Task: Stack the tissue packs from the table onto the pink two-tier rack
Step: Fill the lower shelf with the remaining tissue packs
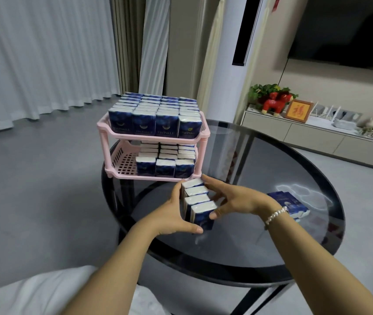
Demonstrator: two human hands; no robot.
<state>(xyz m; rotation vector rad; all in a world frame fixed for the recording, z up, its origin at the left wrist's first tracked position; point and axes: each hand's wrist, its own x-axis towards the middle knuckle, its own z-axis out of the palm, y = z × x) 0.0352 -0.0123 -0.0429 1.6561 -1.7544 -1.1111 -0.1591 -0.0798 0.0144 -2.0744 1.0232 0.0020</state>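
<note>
Between both hands [203,206], four tissue packs [198,202]

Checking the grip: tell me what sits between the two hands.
Head view: a row of four tissue packs, pressed between the left hand and right hand.

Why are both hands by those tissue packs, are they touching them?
Touching. The head view shows the left hand pressed on one side of the row of tissue packs and the right hand on the other.
</note>
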